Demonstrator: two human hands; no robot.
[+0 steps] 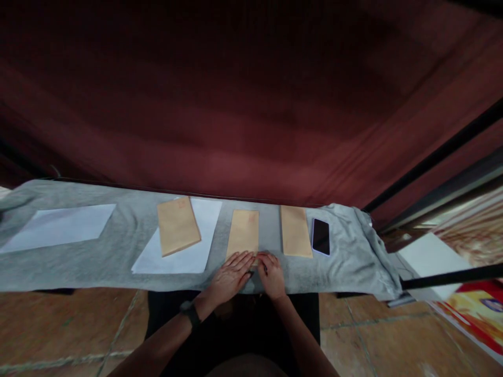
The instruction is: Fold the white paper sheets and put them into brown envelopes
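Observation:
A tan paper envelope [243, 230] with a faint red mark at its upper right lies upright in front of me on the grey cloth. Across its near left edge my left hand [233, 272] lies flat, fingers stretched out together. My right hand [270, 272] rests at its near right corner with the fingers curled in; whether they pinch the paper's edge is hidden. Two further groups of tan envelopes lie to either side: a left pile [178, 228] and a right pile [295, 231].
White paper sheets [188, 259] lie under the left pile, and another white sheet [63, 225] is at far left. A phone [321, 236] sits right of the right pile. The grey cloth [118, 262] covers the narrow table against a dark red wall [243, 131].

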